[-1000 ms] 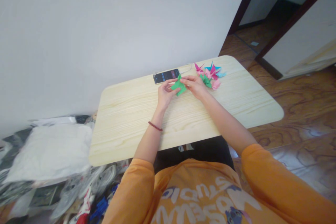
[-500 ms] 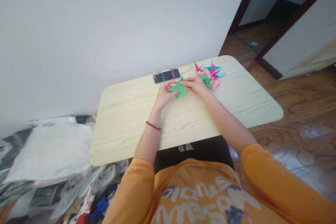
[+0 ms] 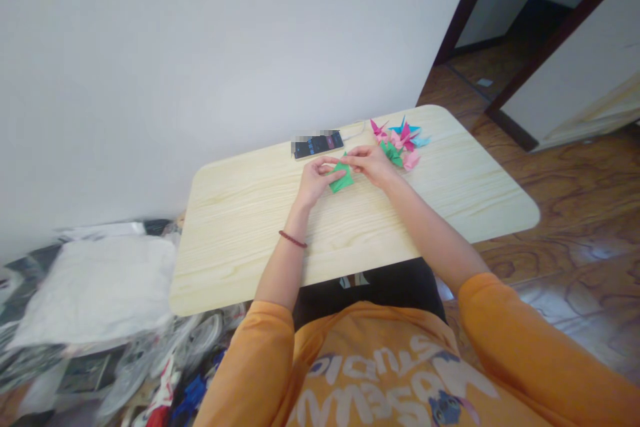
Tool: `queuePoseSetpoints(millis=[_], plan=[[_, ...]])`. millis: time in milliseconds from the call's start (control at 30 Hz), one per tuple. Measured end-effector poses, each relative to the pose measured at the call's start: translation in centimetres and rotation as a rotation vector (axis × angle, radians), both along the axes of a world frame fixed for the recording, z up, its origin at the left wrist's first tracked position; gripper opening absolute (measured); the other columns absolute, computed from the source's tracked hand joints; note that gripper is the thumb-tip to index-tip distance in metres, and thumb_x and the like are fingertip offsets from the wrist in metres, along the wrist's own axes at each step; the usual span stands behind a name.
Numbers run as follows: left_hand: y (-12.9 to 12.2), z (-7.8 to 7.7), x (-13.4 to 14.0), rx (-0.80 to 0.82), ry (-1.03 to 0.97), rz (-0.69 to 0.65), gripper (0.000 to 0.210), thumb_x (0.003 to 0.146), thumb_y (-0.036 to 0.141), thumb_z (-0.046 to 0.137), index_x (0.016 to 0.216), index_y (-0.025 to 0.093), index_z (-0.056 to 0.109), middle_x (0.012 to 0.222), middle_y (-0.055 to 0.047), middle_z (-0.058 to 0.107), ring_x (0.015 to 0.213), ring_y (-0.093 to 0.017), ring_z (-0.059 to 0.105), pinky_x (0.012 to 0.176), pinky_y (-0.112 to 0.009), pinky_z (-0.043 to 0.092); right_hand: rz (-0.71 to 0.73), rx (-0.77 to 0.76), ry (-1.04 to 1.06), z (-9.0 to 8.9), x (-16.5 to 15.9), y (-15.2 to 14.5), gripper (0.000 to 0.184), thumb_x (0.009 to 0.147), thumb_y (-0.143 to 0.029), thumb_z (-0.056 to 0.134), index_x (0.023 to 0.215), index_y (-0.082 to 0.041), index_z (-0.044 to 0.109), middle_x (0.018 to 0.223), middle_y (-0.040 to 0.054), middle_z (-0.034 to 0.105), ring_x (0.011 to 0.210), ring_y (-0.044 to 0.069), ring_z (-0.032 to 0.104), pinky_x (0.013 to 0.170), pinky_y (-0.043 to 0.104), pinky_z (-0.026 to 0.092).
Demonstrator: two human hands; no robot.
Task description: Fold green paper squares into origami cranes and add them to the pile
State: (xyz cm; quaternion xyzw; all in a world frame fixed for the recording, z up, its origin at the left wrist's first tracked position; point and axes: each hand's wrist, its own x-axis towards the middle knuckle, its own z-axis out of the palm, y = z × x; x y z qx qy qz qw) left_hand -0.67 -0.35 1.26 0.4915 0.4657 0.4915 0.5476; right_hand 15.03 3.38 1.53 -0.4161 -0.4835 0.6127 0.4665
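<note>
A piece of folded green origami paper [image 3: 342, 180] is held between my two hands above the middle of the table. My left hand [image 3: 316, 180] grips its left side, with the thumb across the front. The fingers of my right hand [image 3: 369, 163] pinch its upper corner and hide part of it. Just right of my right hand lies a cluster of folded paper cranes [image 3: 400, 139] in pink, magenta, blue and green. Behind my hands rests a phone [image 3: 320, 145] with a lit screen.
The pale wooden table [image 3: 240, 227] has rounded corners and its back edge faces a white wall [image 3: 225, 47]. A white cable [image 3: 356, 134] runs from the phone. On the left below the table, a white bag [image 3: 105, 287] lies among clutter. A doorway opens at the upper right.
The green paper has turned and its front part sits slightly lower, with less of its upper point showing. My right fingers have moved closer to my left ones over its top.
</note>
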Motion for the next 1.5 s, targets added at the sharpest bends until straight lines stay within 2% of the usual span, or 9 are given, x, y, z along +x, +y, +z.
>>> queuePoseSetpoints(millis=[300,467,567,767,1000,1167,1333,1500], plan=[[-0.11,0.19,-0.08,-0.03,-0.004,-0.072,0.046,0.051,0.031,0.089,0.088,0.017,0.066,0.061,0.002,0.07,0.054,-0.012,0.063,0.056,-0.024,0.049,0.106,-0.043,0.037,0.19,0.73,0.11,0.038,0.048,-0.039,0.088,0.065,-0.014,0.066,0.054,-0.0032,0.052,0.049,0.005,0.04,0.046,0.023,0.026],[0.02,0.03,-0.15,-0.079,-0.079,-0.095,0.05,0.048,0.033,0.089,0.088,0.016,0.064,0.065,0.001,0.072,0.055,-0.012,0.064,0.057,-0.023,0.048,0.165,-0.046,0.106,0.51,0.88,0.22,0.042,0.056,-0.049,0.085,0.062,-0.014,0.063,0.054,-0.0024,0.052,0.05,0.006,0.041,0.047,0.022,0.028],[0.06,-0.1,-0.18,-0.093,-0.084,-0.095,0.051,0.048,0.032,0.09,0.089,0.017,0.064,0.066,0.0,0.072,0.056,-0.013,0.065,0.057,-0.024,0.048,0.155,-0.03,0.086,0.63,0.94,0.24,0.041,0.055,-0.049,0.085,0.063,-0.014,0.064,0.055,-0.0021,0.053,0.051,0.006,0.041,0.047,0.022,0.03],[0.05,-0.07,-0.15,-0.083,-0.085,-0.092,0.048,0.048,0.03,0.089,0.087,0.017,0.065,0.068,0.0,0.072,0.056,-0.012,0.065,0.058,-0.025,0.049,0.085,0.069,0.0,0.54,0.83,0.19,0.041,0.056,-0.048,0.084,0.056,-0.015,0.06,0.048,-0.0038,0.046,0.046,0.005,0.035,0.043,0.023,0.024],[-0.07,0.03,0.17,-0.082,-0.056,-0.09,0.046,0.049,0.026,0.088,0.088,0.016,0.066,0.064,0.001,0.071,0.055,-0.012,0.063,0.059,-0.025,0.049,-0.09,0.188,-0.105,0.85,0.82,0.27,0.038,0.062,-0.05,0.08,0.06,-0.015,0.064,0.044,-0.0033,0.048,0.042,0.006,0.034,0.042,0.024,0.026],[-0.04,-0.05,0.1,-0.082,-0.083,-0.048,0.045,0.049,0.027,0.088,0.086,0.016,0.066,0.064,0.001,0.071,0.055,-0.012,0.064,0.059,-0.025,0.049,-0.037,0.128,-0.018,0.67,0.81,0.37,0.046,0.064,-0.059,0.076,0.062,-0.015,0.065,0.051,0.0002,0.053,0.044,0.007,0.04,0.042,0.024,0.028],[0.11,-0.23,-0.11,-0.091,-0.088,-0.036,0.045,0.049,0.027,0.089,0.085,0.016,0.066,0.067,0.0,0.072,0.056,-0.012,0.064,0.06,-0.025,0.05,0.071,0.138,-0.09,0.28,0.85,0.47,0.041,0.06,-0.052,0.08,0.058,-0.015,0.063,0.048,-0.0014,0.051,0.045,0.006,0.037,0.043,0.024,0.026],[0.21,-0.36,-0.12,-0.101,-0.083,-0.043,0.043,0.05,0.027,0.088,0.085,0.016,0.066,0.067,-0.001,0.072,0.056,-0.013,0.064,0.059,-0.026,0.049,0.011,0.171,-0.147,0.03,0.45,0.47,0.039,0.062,-0.051,0.077,0.057,-0.017,0.058,0.046,-0.0043,0.046,0.044,0.007,0.034,0.045,0.025,0.023]])
